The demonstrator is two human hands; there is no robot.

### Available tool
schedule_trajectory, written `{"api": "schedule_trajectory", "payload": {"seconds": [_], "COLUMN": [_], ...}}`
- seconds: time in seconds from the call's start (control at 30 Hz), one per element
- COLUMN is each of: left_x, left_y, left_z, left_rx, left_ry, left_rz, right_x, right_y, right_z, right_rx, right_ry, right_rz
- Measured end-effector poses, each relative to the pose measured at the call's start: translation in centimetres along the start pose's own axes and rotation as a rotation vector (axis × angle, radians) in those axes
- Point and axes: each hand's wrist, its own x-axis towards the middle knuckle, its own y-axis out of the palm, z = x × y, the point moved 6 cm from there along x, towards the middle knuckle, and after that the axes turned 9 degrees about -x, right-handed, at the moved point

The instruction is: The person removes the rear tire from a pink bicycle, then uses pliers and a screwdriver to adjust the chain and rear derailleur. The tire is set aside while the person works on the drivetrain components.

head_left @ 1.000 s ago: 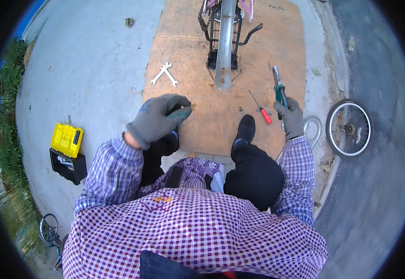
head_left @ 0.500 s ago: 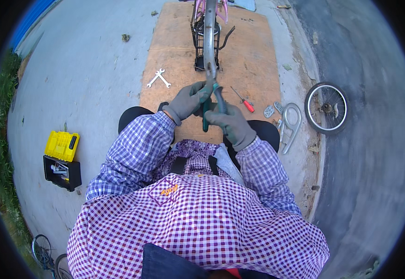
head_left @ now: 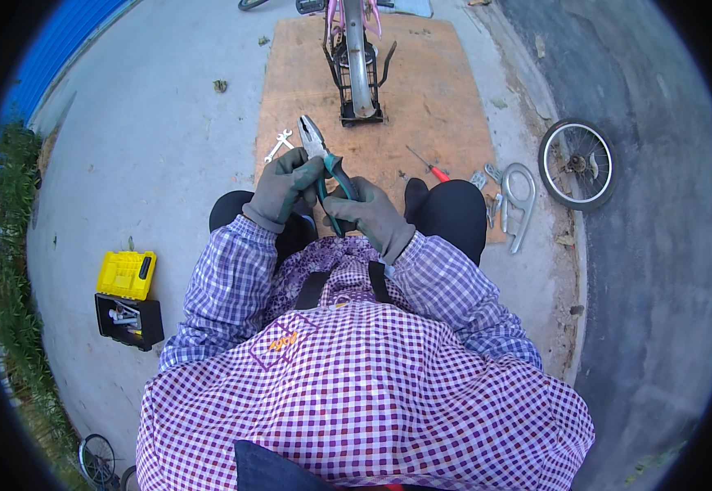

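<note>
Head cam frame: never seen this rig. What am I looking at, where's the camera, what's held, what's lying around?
There is no machine here: a person in a checked shirt works with two gloved hands. The single picture comes from a wide fisheye camera worn on the head and looking down, so straight edges curve near the rim and the person's own chest and arms fill the bottom.

The left hand and the right hand both grip a pair of pliers with green handles, its metal nose pointing away from the person.

Ahead lies a brown board with an upturned pink bicycle on it. Also on the board are wrenches and a red-handled screwdriver. To the right lie metal parts and a loose wheel; to the left sits an open yellow toolbox on concrete.
</note>
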Motion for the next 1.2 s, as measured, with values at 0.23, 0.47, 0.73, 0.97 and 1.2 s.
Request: {"api": "schedule_trajectory", "payload": {"seconds": [0.23,0.47,0.73,0.97,1.2], "left_x": [-0.3,-0.6,4.1,5.3,9.5], "left_y": [0.7,2.1,3.4,5.2,2.3], "left_z": [-1.1,-3.5,-5.5,-6.6,-3.8], "left_rx": [-0.032,0.016,0.124,0.078,0.112], "left_ry": [-0.027,-0.096,0.03,0.046,-0.012], "left_rz": [0.11,0.098,0.036,-0.183,-0.229], "right_x": [-1.3,-2.1,0.4,6.7,23.2], "right_y": [1.9,3.1,-1.4,-7.1,-12.9], "right_z": [0.8,1.3,6.3,10.6,6.7], "right_rx": [-0.049,-0.127,-0.243,-0.116,0.047], "right_ry": [0.131,0.154,0.061,0.046,0.224], "right_rz": [0.321,0.235,0.095,-0.051,-0.224]}}
